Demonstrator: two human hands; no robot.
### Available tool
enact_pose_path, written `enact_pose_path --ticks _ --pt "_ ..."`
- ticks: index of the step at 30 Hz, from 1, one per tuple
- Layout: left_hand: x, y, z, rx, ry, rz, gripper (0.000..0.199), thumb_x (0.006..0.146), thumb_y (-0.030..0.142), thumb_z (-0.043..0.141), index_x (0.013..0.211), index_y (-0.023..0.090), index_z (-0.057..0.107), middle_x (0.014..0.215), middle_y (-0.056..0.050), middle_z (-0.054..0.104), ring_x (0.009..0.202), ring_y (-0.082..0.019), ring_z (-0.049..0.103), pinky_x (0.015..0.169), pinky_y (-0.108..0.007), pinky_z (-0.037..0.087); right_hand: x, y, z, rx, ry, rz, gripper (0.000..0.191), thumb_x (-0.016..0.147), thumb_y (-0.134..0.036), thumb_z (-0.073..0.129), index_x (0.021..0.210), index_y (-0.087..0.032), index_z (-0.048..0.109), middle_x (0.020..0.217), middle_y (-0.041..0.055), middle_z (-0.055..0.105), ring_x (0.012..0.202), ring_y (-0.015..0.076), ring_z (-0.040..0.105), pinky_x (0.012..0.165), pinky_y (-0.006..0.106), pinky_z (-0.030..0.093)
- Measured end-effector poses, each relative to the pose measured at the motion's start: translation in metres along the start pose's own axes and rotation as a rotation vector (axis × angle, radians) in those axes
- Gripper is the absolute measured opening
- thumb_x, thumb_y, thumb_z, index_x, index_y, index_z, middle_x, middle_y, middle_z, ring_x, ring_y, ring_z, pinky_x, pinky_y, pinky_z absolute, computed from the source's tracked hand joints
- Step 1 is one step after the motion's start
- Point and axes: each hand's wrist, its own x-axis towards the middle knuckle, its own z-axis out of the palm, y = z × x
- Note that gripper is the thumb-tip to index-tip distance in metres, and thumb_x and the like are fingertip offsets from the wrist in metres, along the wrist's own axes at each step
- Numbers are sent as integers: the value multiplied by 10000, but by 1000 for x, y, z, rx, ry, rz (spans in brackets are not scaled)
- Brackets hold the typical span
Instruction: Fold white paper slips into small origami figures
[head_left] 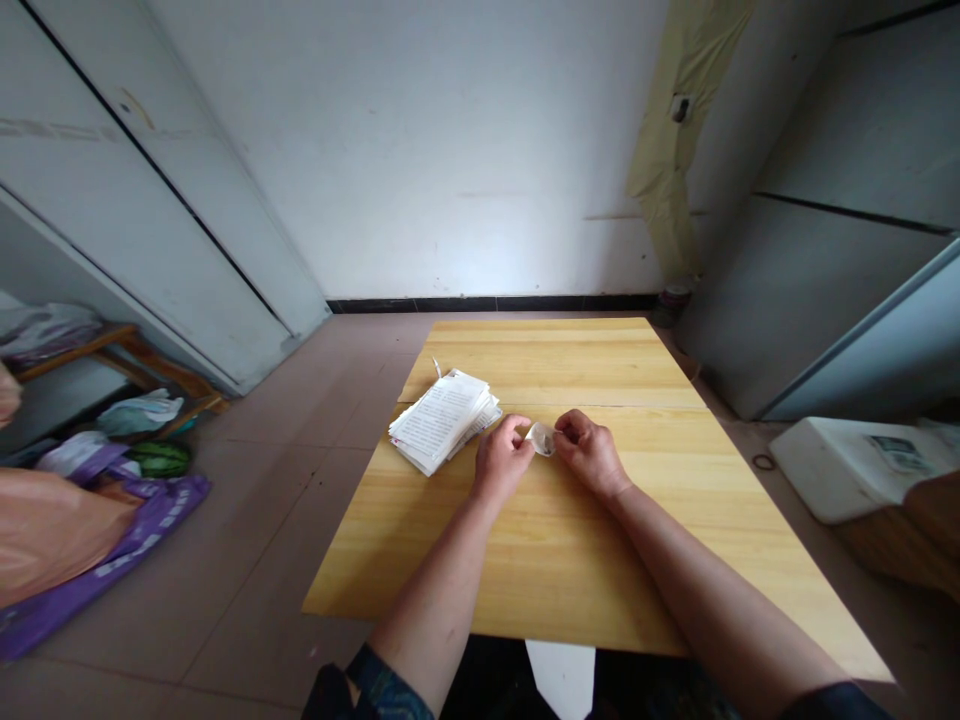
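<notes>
pinching translucent scrap (541, 438), left hand (502, 462), right hand (589, 455), grip tight

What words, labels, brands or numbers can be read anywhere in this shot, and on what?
No text can be read.
Stack of printed papers: lines of print, too small to read.
Label on the white box: too blurred to read.
Purple bag: white marks, too blurred to read.

held piece (541, 438): translucent white | tabletop (547, 560): yellow, wood-grained | papers (439, 420): white, black print
</notes>
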Motion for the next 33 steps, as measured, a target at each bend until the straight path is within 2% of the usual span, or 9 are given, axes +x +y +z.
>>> enact_pose_path --ticks 13,22,27,33 --pt "4 6 3 18 103 -5 300 706 112 537 982 206 605 603 55 583 549 -101 517 570 -199 393 -1 3 2 50 -14 23 58 714 -226 485 771 -221 486 537 -58 518 462 111 450 452 210 334" --pt "6 -4 6 -75 103 30 292 739 172 561 1029 203 576 623 55 575 536 -94 529 564 -197 420 -2 3 2 67 -9 28 62 729 -260 508 770 -218 488 558 -54 519 480 111 452 460 210 337" --pt "6 -6 6 -119 104 39 309 741 133 532 1041 200 564 612 58 564 528 -90 527 566 -194 424 -2 1 -1 96 -26 29 71 767 -289 493 768 -218 491 539 -54 509 477 118 456 471 219 346" --pt "7 -8 7 -142 92 49 323 741 130 539 1057 193 558 604 62 563 504 -84 502 536 -188 396 0 5 -3 44 -1 -19 41 712 -236 494 731 -204 512 600 -35 542 539 117 487 526 221 369"
